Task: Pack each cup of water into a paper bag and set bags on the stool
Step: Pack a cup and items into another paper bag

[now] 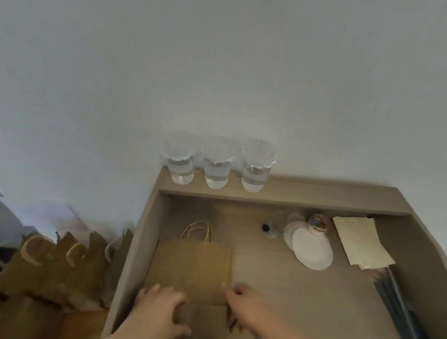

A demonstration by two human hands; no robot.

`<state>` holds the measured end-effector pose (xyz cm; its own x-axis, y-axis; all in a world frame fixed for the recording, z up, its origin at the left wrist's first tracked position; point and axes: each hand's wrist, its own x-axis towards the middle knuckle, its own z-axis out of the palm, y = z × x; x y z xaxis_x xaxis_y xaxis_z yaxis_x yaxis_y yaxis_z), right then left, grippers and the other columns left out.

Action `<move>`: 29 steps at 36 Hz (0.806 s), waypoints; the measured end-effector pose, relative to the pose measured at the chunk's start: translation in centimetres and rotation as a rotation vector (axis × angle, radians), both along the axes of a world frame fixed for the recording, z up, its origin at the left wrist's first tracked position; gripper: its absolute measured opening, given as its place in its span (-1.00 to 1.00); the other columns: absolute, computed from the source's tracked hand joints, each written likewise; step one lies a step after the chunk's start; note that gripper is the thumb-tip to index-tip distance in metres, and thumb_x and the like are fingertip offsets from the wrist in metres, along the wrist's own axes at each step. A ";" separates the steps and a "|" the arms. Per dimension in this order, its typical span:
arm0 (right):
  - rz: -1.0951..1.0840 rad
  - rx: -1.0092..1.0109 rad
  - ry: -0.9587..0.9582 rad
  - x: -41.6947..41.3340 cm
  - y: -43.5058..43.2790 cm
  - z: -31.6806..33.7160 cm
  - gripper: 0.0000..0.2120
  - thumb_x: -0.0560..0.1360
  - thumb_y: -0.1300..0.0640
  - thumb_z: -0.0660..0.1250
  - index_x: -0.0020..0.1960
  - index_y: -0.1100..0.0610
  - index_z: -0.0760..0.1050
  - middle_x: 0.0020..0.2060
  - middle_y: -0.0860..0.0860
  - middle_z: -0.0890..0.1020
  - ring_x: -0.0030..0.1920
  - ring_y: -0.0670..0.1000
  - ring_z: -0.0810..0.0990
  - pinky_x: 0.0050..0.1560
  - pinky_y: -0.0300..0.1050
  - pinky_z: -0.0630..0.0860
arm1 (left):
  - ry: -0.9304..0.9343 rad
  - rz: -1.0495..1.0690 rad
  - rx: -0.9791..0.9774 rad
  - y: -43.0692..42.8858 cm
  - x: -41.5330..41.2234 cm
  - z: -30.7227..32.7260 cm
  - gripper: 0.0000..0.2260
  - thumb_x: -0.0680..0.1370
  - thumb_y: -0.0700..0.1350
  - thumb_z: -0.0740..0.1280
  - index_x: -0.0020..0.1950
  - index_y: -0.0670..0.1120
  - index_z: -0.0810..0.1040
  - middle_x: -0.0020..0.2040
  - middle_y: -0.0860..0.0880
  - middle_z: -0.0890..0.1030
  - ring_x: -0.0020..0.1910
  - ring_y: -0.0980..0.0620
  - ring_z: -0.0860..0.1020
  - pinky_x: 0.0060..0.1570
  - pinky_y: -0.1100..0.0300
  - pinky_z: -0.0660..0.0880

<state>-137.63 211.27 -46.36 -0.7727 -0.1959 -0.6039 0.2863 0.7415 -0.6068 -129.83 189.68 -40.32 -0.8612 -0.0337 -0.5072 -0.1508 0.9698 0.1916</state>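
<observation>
Cups of water [217, 168]: 3, unpacked, left end of back ledge of worktop [300, 299]. Paper bag [193, 270]: 1, flat, by left edge. Left hand [160, 308], right hand [244, 305]: both grip its near end. Apparently remaining: 3 packings, then the stool.

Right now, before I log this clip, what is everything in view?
cups of water: three, clear, in a row on the desk's raised back ledge
flat paper bag: one, brown, lying on the desk, handles towards the wall
standing paper bags: several, brown, left of the desk
round discs: at least two, white, overlapping, right of the flat bag
napkins: small stack, cream, far right of the desk
small jar: one, clear, coloured contents, behind the discs
long thin items: dark, blurred, along the desk's right side
desk: one, grey-brown wood
left hand: grips the flat bag's near end
right hand: holds the bag's near right edge
</observation>
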 end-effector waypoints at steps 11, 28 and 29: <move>0.042 -0.158 0.069 -4.1 4.0 3.6 -0.56 0.47 -0.42 0.44 0.05 -0.07 0.55 -0.11 -0.05 0.71 -0.24 -0.09 0.72 -0.28 -0.16 0.63 | 0.421 0.012 -0.018 7.1 3.9 4.8 -0.88 0.53 0.15 0.33 -0.04 0.17 0.45 0.05 0.23 0.35 0.07 0.16 0.51 0.13 0.10 0.45; -0.411 -0.741 -0.569 -5.1 11.2 7.1 -0.54 0.55 -0.07 0.55 0.29 0.21 0.59 0.05 0.25 0.77 0.01 0.30 0.79 0.02 0.26 0.72 | 0.677 -0.275 0.072 16.2 5.6 5.2 -0.83 0.32 0.10 0.44 -0.13 0.15 0.55 0.08 0.27 0.59 0.10 0.19 0.58 0.07 0.29 0.38; -0.384 -0.716 -0.558 -5.1 11.8 7.5 -0.60 0.58 -0.03 0.51 0.29 0.21 0.59 0.03 0.24 0.78 -0.01 0.28 0.79 -0.02 0.24 0.74 | 0.616 -0.297 0.064 16.6 5.7 4.7 -0.87 0.39 0.17 0.39 -0.12 0.19 0.55 0.09 0.30 0.58 0.09 0.26 0.58 0.06 0.32 0.42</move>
<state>-142.72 223.11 -38.84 -0.5003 -0.4533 -0.7377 0.8125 0.0486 -0.5809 -124.13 206.27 -35.62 -0.9613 0.2620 0.0848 0.2744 0.9372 0.2152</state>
